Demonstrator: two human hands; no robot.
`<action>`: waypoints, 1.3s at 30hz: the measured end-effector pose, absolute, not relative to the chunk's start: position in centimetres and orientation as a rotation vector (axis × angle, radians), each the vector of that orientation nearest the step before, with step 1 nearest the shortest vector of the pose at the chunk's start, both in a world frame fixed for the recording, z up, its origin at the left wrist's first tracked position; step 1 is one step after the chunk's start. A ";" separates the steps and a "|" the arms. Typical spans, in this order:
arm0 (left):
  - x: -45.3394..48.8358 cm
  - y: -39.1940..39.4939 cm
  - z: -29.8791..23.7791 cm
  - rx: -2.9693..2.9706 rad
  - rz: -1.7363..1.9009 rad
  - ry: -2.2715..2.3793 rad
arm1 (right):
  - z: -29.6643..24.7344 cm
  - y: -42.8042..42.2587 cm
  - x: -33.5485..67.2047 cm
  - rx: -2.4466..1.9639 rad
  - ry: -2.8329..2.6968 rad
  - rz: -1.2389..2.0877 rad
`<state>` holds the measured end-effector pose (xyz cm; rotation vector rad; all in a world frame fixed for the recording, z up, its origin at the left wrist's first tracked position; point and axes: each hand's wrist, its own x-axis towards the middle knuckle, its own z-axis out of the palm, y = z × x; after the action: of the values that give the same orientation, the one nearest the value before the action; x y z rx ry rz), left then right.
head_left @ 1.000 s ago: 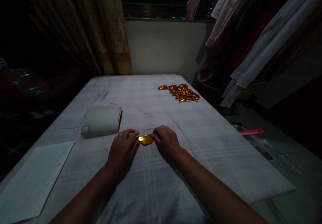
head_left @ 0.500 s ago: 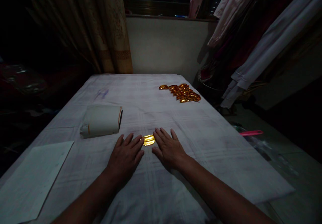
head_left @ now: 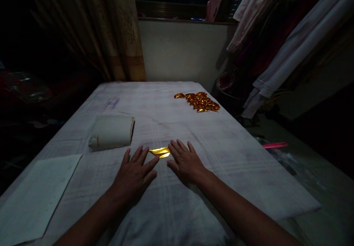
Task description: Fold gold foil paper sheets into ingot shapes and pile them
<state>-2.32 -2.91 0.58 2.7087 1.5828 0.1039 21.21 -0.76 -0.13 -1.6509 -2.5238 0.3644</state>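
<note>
A small folded strip of shiny gold foil paper (head_left: pixel 162 152) lies flat on the cloth-covered table between my hands. Its left end comes to a point, and a slanted fold edge shows there. My left hand (head_left: pixel 134 170) rests palm down with fingers spread, the index fingertip touching the foil's lower left edge. On the other side my right hand (head_left: pixel 186 161) lies flat, its fingertips at the foil's right end, which they partly cover. Towards the far right of the table sits a pile of folded gold foil pieces (head_left: pixel 203 102).
A grey-white folded pad or booklet (head_left: pixel 112 132) lies left of my hands. Nearer on the left is a white paper sheet (head_left: pixel 41 194). The tablecloth (head_left: pixel 235 165) is pale plaid. Clothes (head_left: pixel 290 39) hang at the right, a curtain (head_left: pixel 121 36) at the back left.
The foil's left end, angular before under my left fingertips, now shows a pointed tip. My left index finger has spread away from the other fingers. My right hand has hardly moved.
</note>
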 end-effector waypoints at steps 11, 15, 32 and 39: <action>-1.1 0.4 2.3 2.394 0.454 1.789 | 0.0 -1.0 20.8 -1.655 -2.442 0.293; -0.7 0.9 1.9 2.405 0.435 1.758 | -0.2 -1.0 20.8 -1.618 -2.385 0.274; 0.3 3.0 4.2 2.227 0.602 1.735 | 2.4 3.7 21.2 -1.651 -1.832 0.730; 0.7 4.0 2.0 1.817 0.976 1.782 | 1.4 4.3 20.4 -1.523 -1.917 0.572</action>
<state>0.72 4.04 1.97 1.8168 1.7815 0.9760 20.38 4.26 1.40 -1.5232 -1.9167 0.5720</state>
